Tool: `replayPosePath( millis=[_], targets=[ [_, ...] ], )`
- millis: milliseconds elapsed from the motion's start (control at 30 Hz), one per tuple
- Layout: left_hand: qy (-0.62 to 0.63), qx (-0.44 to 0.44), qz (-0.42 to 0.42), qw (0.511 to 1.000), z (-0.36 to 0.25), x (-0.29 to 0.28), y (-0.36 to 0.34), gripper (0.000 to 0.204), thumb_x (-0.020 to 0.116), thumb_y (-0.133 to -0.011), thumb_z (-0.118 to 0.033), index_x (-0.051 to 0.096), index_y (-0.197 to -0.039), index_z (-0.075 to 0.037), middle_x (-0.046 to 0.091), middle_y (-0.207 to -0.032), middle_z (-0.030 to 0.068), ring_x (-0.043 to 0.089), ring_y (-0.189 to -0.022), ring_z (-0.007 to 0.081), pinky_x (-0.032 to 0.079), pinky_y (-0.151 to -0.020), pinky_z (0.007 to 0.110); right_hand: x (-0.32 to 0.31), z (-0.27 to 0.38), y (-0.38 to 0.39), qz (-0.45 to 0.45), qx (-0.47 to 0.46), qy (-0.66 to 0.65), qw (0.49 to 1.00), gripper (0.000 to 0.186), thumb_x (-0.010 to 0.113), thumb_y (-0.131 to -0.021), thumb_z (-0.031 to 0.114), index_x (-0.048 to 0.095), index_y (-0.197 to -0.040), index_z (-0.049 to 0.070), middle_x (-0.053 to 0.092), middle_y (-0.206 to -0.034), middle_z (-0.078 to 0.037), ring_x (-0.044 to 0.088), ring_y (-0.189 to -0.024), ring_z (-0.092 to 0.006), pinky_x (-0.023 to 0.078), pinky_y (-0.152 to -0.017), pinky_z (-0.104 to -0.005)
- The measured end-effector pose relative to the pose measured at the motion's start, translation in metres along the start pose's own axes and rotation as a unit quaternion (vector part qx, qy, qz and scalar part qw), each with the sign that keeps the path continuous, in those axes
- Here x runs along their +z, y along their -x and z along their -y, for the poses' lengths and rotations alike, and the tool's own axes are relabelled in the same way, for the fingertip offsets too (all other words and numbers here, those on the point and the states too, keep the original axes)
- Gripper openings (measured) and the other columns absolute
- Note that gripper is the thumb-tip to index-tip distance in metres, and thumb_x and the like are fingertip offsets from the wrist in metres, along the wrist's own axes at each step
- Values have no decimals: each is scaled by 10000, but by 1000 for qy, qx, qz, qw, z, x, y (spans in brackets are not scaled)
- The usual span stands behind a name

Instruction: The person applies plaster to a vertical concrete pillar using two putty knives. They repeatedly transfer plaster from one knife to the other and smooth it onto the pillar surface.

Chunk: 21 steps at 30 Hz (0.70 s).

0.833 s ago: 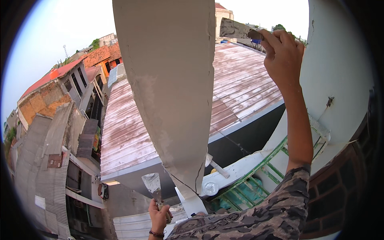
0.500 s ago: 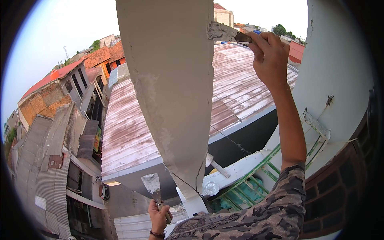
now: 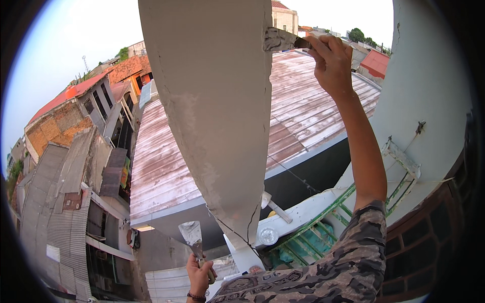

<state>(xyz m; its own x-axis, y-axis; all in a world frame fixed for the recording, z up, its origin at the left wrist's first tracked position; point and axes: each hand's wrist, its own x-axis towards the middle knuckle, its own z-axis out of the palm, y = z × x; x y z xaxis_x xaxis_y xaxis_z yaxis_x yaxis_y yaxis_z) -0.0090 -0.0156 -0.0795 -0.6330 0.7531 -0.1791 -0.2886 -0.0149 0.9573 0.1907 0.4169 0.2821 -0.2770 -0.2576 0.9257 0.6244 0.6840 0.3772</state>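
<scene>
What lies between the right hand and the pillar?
A scraper, in the head view: it spans from the right hand to the edge of the pillar.

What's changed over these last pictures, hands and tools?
The right hand moved left, bringing its flat, plaster-smeared metal putty knife from clear of the tall pale-grey plastered pillar to the pillar's right edge. Nothing was picked up or released. The left hand still holds the wide-bladed metal scraper low, blade up.

Pillar before roof, ladder at right
</scene>
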Motion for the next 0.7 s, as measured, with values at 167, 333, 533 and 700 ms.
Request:
replayPosePath(
  millis=[167,333,533,700],
  targets=[
    [4,6,-8,1000,0,0,-1,276,584,-790,64,456,-1021,-15,544,-640,70,548,-409,173,459,-371,291,-41,19,-4,72,16,127,989,363,710,-821,99,684,-1169,196,593,-934,7,545,-892,-155,327,-770,-346],
    [7,20,3,1000,-1,-2,-6,268,572,-780,60,449,-1006,-16,538,-628,72,540,-392,175,451,-353,293,-73,38,-7,92,53,153,982,330,714,-823,103,695,-1139,196,593,-907,12,558,-867,-157,330,-754,-345],
    [26,17,21,999,-2,2,-9,248,595,-797,63,459,-987,-21,530,-664,61,547,-410,172,460,-373,294,-69,60,-37,74,64,162,982,272,688,-862,149,700,-1131,189,605,-839,1,572,-813,-160,344,-719,-347],
    [15,11,30,999,1,5,-11,245,587,-787,62,458,-982,-14,542,-656,75,543,-402,177,452,-359,292,-73,81,-41,110,91,210,967,267,678,-869,169,705,-1134,176,597,-796,-25,585,-778,-172,367,-689,-353]
  ],
)
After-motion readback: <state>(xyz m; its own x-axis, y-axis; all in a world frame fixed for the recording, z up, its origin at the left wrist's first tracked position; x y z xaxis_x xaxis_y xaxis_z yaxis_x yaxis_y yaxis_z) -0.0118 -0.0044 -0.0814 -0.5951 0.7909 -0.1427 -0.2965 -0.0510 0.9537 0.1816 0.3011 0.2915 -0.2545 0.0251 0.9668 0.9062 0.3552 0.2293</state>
